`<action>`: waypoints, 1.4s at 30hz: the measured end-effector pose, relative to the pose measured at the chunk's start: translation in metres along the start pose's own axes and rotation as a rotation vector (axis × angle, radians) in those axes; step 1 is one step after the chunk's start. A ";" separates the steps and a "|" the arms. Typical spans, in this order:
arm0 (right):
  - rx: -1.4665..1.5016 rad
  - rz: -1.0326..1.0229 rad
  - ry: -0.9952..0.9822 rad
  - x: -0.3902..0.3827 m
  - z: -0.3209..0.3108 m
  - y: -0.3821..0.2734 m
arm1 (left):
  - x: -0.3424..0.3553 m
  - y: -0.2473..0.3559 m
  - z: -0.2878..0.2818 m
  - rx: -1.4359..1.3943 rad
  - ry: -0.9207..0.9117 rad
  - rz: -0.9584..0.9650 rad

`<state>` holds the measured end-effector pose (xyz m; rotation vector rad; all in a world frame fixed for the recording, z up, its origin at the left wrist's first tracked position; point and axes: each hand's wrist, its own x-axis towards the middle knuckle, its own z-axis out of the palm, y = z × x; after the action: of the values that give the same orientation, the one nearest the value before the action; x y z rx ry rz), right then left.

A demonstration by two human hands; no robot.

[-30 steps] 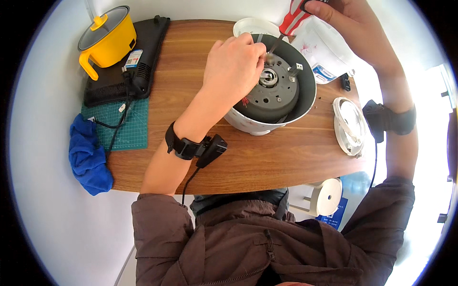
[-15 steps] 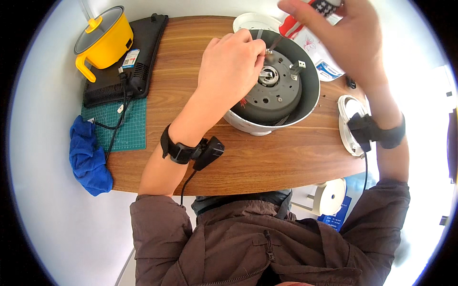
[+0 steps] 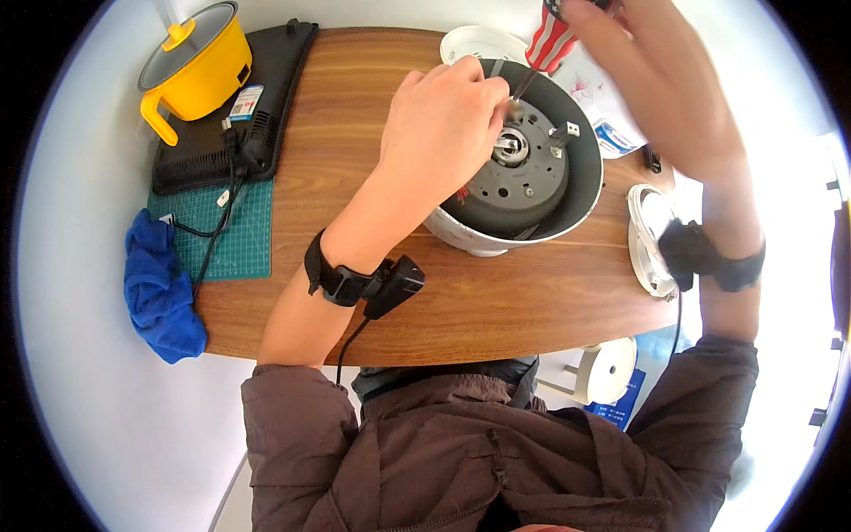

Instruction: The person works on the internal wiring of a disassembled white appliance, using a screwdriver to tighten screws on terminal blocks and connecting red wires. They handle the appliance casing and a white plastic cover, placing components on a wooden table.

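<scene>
My right hand [image 3: 651, 75], partly smeared by motion, grips a screwdriver [image 3: 551, 43] with a red and white striped handle. Its shaft slants down to the left into a round appliance body [image 3: 581, 191], white outside and dark grey within. Inside sits a grey metal heating plate [image 3: 501, 197] with a round fitting at its centre, an upright metal bracket and reddish wires. My left hand [image 3: 448, 115] is closed at the near-left rim, its fingertips pinched beside the screwdriver tip. What they pinch is hidden.
A yellow pot [image 3: 208, 75] stands on a black flat device [image 3: 275, 84] at the left. A green cutting mat [image 3: 239, 244] and blue cloth [image 3: 164, 288] lie nearer. White ring-shaped parts [image 3: 640, 244] lie at right; a white stool [image 3: 612, 368] is below the table edge [image 3: 425, 362].
My right hand has turned and shifted slightly right, and the screwdriver stands more upright. My left hand remains closed beside its tip. The whole view has shifted a little.
</scene>
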<state>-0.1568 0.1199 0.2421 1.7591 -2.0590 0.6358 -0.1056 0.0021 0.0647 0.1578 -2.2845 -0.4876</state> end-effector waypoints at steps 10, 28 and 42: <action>0.103 0.043 -0.183 -0.018 -0.026 0.040 | 0.003 0.001 0.000 -0.005 0.014 0.013; 0.228 -0.006 0.058 -0.030 0.001 0.041 | -0.002 -0.002 -0.003 -0.017 0.000 0.012; 0.529 -0.022 -0.123 -0.029 -0.023 0.064 | 0.002 0.000 -0.004 -0.051 0.004 0.024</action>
<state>-0.2153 0.1647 0.2394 2.1406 -2.0751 1.1771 -0.1038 0.0002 0.0683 0.1062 -2.2647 -0.5326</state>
